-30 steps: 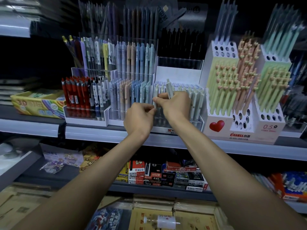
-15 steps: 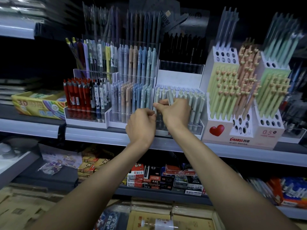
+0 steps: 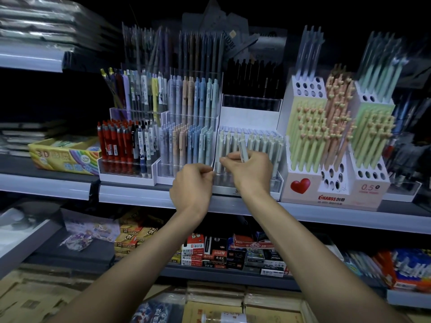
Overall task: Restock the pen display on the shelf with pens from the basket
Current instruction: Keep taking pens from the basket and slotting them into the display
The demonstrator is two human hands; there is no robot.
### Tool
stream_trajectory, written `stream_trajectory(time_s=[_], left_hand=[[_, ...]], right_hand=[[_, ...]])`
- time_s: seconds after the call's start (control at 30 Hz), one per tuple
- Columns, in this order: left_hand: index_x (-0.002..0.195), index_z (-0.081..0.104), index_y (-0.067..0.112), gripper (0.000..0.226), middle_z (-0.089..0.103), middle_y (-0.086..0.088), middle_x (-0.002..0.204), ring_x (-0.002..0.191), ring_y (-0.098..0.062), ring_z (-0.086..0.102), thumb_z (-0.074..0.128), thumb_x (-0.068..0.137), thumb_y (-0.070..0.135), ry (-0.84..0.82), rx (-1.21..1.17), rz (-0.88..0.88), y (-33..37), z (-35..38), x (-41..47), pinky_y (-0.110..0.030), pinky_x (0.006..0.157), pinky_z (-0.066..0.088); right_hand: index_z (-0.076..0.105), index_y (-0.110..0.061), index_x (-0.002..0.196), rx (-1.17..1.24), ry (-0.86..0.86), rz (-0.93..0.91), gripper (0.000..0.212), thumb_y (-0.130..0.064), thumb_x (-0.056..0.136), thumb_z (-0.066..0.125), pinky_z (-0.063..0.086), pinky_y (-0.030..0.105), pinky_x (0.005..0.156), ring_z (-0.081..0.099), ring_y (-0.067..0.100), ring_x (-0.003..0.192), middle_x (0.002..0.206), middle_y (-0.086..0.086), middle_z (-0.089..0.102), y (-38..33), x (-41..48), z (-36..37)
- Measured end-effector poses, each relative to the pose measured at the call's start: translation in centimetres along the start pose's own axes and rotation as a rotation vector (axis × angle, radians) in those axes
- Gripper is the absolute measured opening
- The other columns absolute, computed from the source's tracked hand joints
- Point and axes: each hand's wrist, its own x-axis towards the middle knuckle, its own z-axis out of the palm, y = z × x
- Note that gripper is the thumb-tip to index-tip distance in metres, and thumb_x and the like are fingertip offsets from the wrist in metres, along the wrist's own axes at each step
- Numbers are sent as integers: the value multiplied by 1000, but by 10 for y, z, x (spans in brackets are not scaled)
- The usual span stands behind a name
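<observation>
Reaching up to the grey metal shelf [image 3: 140,197], both bare hands meet in front of a clear acrylic pen display [image 3: 250,180] packed with slim, matte, pale green-white pens standing upright in tight rows. The right hand [image 3: 250,173] has its grip pinched on one pale pen [image 3: 243,151], thumb and forefinger closing on the barrel so its upper end pokes up tilted above the knuckles, just in front of the standing pens and level with their tops. The left hand [image 3: 192,185] is curled with its fingertips pressed together at the display's left front corner, just beside the right hand's fingertips; whether it pinches anything I cannot tell. To the left stand stepped clear trays of glossy red pens [image 3: 112,145] and pastel speckled ones [image 3: 186,145]. To the right sits a white cardboard stand [image 3: 300,185], punched with round holes and printed with a red heart, holding long pens topped with small heart shapes
</observation>
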Motion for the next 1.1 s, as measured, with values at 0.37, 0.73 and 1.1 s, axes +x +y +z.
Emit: stream_trajectory(time_s=[0.37, 0.73, 1.1], left_hand=[[90, 83, 19, 15, 77, 1, 84, 68, -4, 62, 73, 97, 27, -449, -465, -42, -5, -47, -70, -17, 70, 51], [102, 82, 13, 17, 80, -10, 94, 96, -20, 75, 69, 100, 23, -563, -646, -90, 11, -66, -105, -23, 78, 53], [105, 81, 13, 14, 82, -6, 94, 86, -14, 77, 74, 95, 18, -591, -741, -187, 9, -75, -107, -33, 85, 52]], right_hand=[[52, -15, 115, -45, -374, 184, 14, -18, 103, 59, 42, 39, 74, 52, 23, 82, 100, 8, 59, 2, -51, -53], [71, -6, 98, 129, -250, 18, 11, -14, 92, 76, 51, 20, 75, 63, 11, 83, 88, -1, 68, -7, -88, -67], [72, -8, 114, 372, -300, 118, 20, -6, 94, 71, 63, 37, 87, 75, 23, 101, 102, 9, 78, -5, -96, -74]])
